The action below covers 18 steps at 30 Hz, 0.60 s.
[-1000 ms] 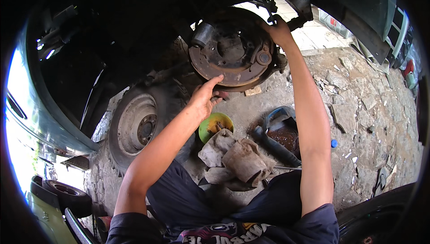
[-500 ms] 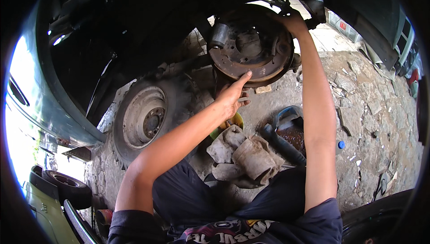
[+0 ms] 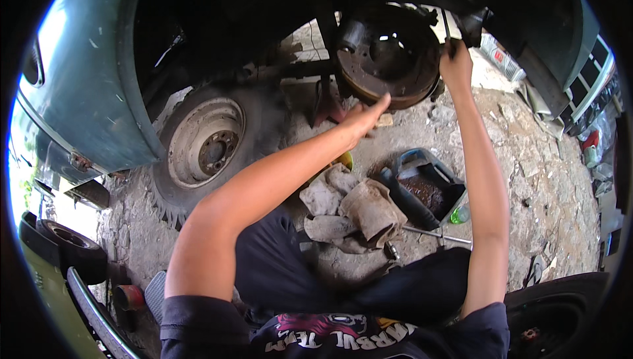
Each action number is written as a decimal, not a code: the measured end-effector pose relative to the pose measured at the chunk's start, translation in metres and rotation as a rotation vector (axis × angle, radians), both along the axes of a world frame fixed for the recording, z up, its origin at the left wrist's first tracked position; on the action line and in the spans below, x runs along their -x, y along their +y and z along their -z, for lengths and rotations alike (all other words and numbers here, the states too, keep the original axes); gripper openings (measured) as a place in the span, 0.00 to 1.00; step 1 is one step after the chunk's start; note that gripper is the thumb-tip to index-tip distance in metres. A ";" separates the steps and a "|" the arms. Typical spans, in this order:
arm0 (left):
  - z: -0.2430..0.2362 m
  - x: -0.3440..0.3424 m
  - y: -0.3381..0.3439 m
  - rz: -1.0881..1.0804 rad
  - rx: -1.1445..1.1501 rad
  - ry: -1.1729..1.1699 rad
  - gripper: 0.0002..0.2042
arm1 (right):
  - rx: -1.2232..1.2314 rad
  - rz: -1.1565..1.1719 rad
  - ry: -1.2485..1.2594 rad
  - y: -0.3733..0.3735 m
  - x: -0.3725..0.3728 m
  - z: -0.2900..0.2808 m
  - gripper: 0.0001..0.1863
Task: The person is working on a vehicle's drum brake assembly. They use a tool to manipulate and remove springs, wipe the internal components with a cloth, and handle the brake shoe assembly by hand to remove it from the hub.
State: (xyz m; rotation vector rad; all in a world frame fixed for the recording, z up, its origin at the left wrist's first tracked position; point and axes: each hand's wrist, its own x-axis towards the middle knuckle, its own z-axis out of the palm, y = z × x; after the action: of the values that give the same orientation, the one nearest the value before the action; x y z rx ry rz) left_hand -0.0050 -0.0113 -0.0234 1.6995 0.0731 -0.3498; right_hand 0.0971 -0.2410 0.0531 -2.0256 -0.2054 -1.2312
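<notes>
A round, rusty brake plate (image 3: 379,72) with holes and a raised rim sits under the dark wheel arch ahead of me. My left hand (image 3: 366,120) grips its lower rim, the thumb on the front edge and the fingers underneath. At the plate's right side, my right hand (image 3: 457,67) is closed, fingers curled, close to a thin dark upright rod (image 3: 447,26). Whatever sits between those fingers is dark and hard to make out. Shadow hides the plate's upper part.
A muddy wheel (image 3: 208,141) stands at the left, beside the blue-green vehicle body (image 3: 86,69). Grimy rags (image 3: 369,210), a cut-open jug (image 3: 428,184) with brown contents and a green bottle (image 3: 459,213) lie before my knees. Another tyre (image 3: 560,313) is at lower right.
My right hand has left the plate's upper right edge and moved right and down beside it. The left hand remains on the lower rim. The whole view has shifted.
</notes>
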 end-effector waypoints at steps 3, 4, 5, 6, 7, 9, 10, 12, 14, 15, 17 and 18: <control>-0.014 0.006 0.028 0.497 -0.476 -0.123 0.40 | -0.086 -0.183 0.086 0.017 0.067 -0.021 0.13; -0.010 -0.007 0.049 0.655 -0.700 -0.162 0.39 | -0.095 -0.269 0.114 0.032 0.086 -0.025 0.14; -0.006 -0.019 0.066 0.817 -0.913 -0.206 0.38 | -0.095 -0.349 0.143 0.041 0.102 -0.026 0.15; -0.008 -0.021 0.078 0.794 -0.903 -0.114 0.36 | -0.014 -0.393 0.205 0.045 0.118 -0.021 0.16; -0.007 -0.025 0.083 0.791 -0.884 -0.024 0.34 | 0.083 -0.377 0.198 0.045 0.125 -0.005 0.15; 0.006 -0.050 0.125 0.738 -1.061 -0.181 0.31 | 0.251 -0.547 0.312 0.073 0.157 0.009 0.14; 0.003 -0.058 0.125 0.692 -1.044 -0.204 0.29 | 0.288 -0.599 0.235 0.079 0.169 0.024 0.15; 0.006 -0.058 0.121 0.514 -0.785 -0.230 0.25 | 0.427 -0.546 0.388 0.074 0.184 0.056 0.23; 0.021 -0.057 0.123 0.233 -0.320 -0.228 0.22 | 0.527 -0.493 0.412 0.071 0.190 0.072 0.28; 0.033 -0.050 0.120 0.182 -0.158 -0.236 0.20 | 0.574 -0.471 0.412 0.068 0.191 0.079 0.29; 0.060 -0.029 0.109 0.083 0.152 -0.249 0.17 | 0.626 -0.420 0.402 0.070 0.189 0.083 0.31; 0.071 -0.015 0.107 0.078 0.109 -0.217 0.18 | 0.641 -0.393 0.395 0.074 0.182 0.080 0.31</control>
State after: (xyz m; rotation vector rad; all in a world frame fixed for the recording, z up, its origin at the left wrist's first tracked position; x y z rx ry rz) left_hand 0.0099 0.0955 -0.0945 1.6253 -0.1688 -0.2215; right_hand -0.0851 -0.1667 -0.0271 -2.5501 -0.8441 -0.5321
